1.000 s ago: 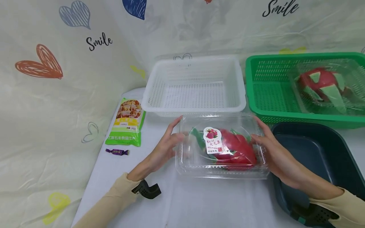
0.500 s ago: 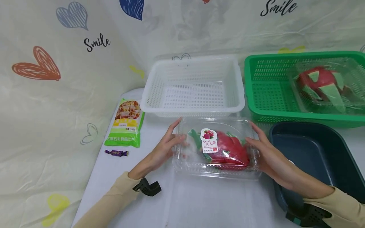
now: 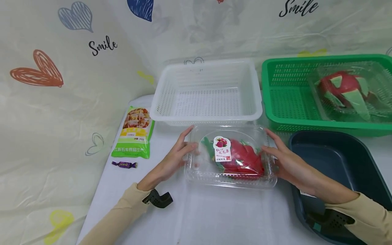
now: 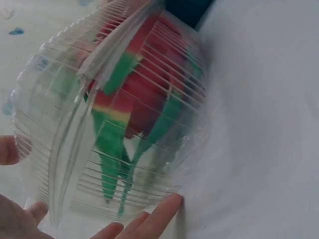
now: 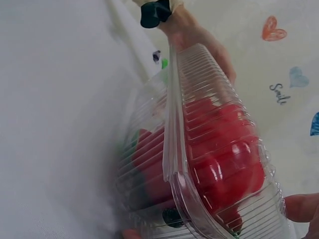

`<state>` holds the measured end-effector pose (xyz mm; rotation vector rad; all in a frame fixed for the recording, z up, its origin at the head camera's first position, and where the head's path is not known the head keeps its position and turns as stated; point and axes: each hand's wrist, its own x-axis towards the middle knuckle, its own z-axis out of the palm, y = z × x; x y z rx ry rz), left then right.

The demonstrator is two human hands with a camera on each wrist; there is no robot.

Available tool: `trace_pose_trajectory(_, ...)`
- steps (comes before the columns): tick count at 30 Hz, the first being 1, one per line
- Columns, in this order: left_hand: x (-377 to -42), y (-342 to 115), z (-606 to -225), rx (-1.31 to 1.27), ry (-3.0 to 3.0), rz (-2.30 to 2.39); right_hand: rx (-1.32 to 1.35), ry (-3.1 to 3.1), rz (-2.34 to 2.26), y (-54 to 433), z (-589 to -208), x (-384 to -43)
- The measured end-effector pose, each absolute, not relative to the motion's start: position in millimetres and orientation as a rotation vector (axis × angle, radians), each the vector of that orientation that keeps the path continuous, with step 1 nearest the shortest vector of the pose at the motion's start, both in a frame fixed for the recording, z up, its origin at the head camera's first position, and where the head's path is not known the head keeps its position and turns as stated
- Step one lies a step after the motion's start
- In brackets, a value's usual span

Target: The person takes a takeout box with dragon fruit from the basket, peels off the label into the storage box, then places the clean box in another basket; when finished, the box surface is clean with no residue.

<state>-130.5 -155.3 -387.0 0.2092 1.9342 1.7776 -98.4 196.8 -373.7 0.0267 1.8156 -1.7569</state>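
Observation:
A clear plastic clamshell box [image 3: 229, 170] with a red and green dragon fruit [image 3: 245, 158] inside is held between both hands at mid-table. The left hand [image 3: 176, 158] grips its left end, thumb on the lid side and fingers [image 4: 157, 216] spread along the base in the left wrist view. At the opposite end the right hand [image 3: 289, 166] grips the box, with a finger [image 5: 299, 206] against the ribbed lid in the right wrist view. A white printed label [image 3: 222, 149] sits on the lid. The lid is closed, and the box leans towards the head camera, close over the white cloth.
Behind the box stands a white basket [image 3: 206, 120]. A green basket [image 3: 291, 122] at right holds another boxed dragon fruit [image 3: 343, 88]. The dark blue tub [image 3: 333, 160] lies under the right forearm. A green food packet [image 3: 134, 132] and a purple wrapped candy [image 3: 124, 165] lie left.
The clamshell box has shifted a little to the left, and the right hand has moved left with it. Both hands keep their grip. The baskets, packet and candy stay in place.

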Motion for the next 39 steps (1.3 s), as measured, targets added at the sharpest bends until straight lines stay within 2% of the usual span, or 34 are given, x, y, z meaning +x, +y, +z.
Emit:
trace_pose_trajectory(25, -144, -154, -384, 0.171, 1.971, 1.694, -0.024, 1.903, -1.706, 193, -372, -108)
trace_pose_trajectory(33, -145, -153, -387, 0.167, 1.965, 1.721, -0.202, 2.178, -1.465, 204, -351, -106)
trace_pose_trajectory(39, -145, -154, -388, 0.168, 1.979, 1.727, -0.441, 2.447, -1.119, 212, -324, -101)
